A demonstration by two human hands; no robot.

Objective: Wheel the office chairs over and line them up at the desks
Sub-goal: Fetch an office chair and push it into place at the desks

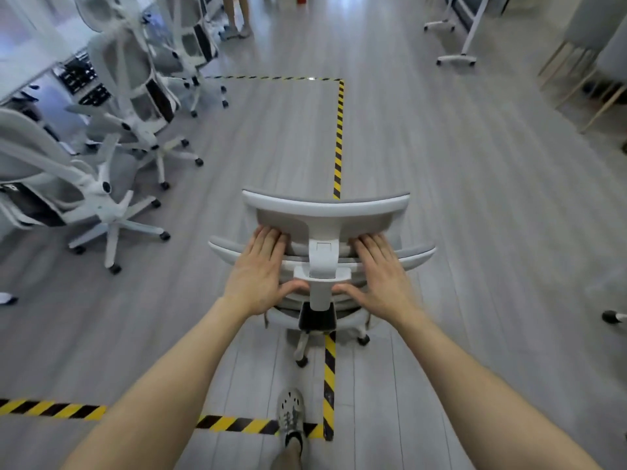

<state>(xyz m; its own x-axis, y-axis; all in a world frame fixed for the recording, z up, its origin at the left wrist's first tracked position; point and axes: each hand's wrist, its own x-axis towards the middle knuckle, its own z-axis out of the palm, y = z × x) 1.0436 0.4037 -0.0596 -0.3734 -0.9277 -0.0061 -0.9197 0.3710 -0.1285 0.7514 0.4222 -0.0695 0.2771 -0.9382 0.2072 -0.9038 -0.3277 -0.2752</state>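
Observation:
A white and grey office chair (322, 215) stands in front of me in the aisle, its back toward me, on the yellow-black floor tape (338, 137). My left hand (261, 276) grips the top of its backrest left of the headrest post, fingers over the edge and thumb underneath. My right hand (380, 276) holds the same edge on the right side. Three similar chairs (105, 205) stand along the white desks (23, 66) at the left, their backs toward the aisle.
A person's legs (237, 18) stand at the far end of the desk row. White wheeled frame bases (456, 59) are at the back right, wooden-legged furniture (583, 86) at the right edge, a caster (610, 316) low on the right. My foot (291, 418) is on the tape.

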